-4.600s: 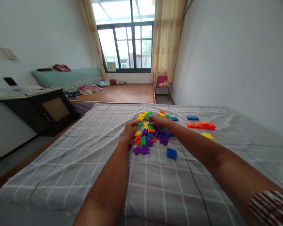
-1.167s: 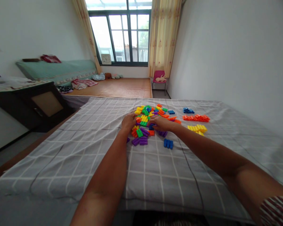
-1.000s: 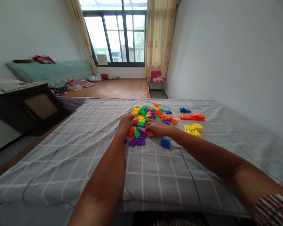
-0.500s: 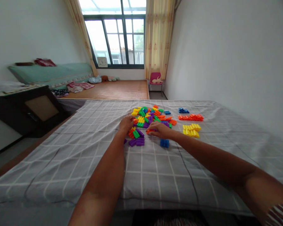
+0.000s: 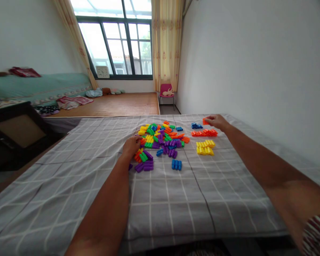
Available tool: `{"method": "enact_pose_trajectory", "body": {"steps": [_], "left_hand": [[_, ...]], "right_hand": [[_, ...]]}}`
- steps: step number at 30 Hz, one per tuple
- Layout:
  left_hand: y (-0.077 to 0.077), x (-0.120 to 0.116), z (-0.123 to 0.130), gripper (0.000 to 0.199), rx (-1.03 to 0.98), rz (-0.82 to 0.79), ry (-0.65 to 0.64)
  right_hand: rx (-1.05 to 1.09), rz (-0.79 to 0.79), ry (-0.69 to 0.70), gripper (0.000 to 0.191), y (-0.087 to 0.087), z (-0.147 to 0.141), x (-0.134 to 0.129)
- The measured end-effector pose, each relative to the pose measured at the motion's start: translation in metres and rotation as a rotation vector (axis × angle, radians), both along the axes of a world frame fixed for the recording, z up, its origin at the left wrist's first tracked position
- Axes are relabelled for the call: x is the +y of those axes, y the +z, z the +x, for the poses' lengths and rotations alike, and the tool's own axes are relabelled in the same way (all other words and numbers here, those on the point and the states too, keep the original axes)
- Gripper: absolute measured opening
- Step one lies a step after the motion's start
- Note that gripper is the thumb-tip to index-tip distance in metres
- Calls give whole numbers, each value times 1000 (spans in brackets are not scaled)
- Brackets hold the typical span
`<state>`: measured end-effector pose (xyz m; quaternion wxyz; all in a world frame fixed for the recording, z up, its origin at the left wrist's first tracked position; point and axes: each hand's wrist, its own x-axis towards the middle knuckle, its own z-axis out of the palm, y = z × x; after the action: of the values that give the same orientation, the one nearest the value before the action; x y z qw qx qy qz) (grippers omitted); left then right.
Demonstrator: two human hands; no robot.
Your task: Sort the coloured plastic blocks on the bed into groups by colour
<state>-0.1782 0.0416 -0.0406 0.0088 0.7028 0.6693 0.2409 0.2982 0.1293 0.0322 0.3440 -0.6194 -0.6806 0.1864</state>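
My right hand [image 5: 217,121] pinches an orange plastic block [image 5: 204,121], raised beside a small group of blue blocks [image 5: 196,126] and behind a row of orange blocks [image 5: 204,133]. At the left edge of a mixed pile of ribbed plastic blocks [image 5: 161,137], my left hand [image 5: 132,145] has its fingers closed on another orange block [image 5: 142,141], partly hidden by the fingertips. Closer to me lie purple blocks [image 5: 145,166], a green block [image 5: 143,156] and a blue block [image 5: 176,164].
Yellow blocks [image 5: 205,147] stand in two rows at the right. Everything lies on a grey checked cloth [image 5: 160,202]. A white wall [image 5: 242,64] borders the right side. Beyond are a wooden bed platform [image 5: 117,103], a pink chair [image 5: 165,89] and a dark cabinet [image 5: 18,124].
My right hand has moved from the pile's near side to the far right, carrying an orange block. My left hand stays at the pile's left edge. The view has turned slightly right.
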Motion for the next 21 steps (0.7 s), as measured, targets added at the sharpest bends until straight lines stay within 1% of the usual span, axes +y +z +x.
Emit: {"method": "enact_pose_trajectory", "body": {"steps": [2, 4, 6, 8, 10, 13, 15, 19, 21], "left_hand": [[-1, 1, -1, 36, 9, -4, -4], [-1, 1, -2, 36, 20, -4, -4], [-1, 0, -1, 36, 30, -2, -4], [1, -1, 0, 36, 34, 1, -4], [2, -2, 0, 35, 36, 10, -10], [2, -3, 1, 35, 34, 16, -22], [1, -3, 0, 35, 33, 12, -23], [0, -2, 0, 35, 28, 13, -14], [0, -2, 0, 35, 28, 10, -12]], "right_hand": [[-73, -42, -66, 33, -6, 16, 7], [-127, -71, -75, 33, -15, 18, 8], [-219, -72, -29, 34, -24, 12, 3], [-336, -40, 44, 32, -30, 2, -1], [-402, 9, 67, 30, -32, -4, -2], [-402, 52, -16, 30, -29, -5, 0], [-422, 26, -29, 28, -28, -5, 2], [-492, -90, 86, 23, -35, -16, -3], [-517, -122, 100, 22, -41, -25, -5]]}}
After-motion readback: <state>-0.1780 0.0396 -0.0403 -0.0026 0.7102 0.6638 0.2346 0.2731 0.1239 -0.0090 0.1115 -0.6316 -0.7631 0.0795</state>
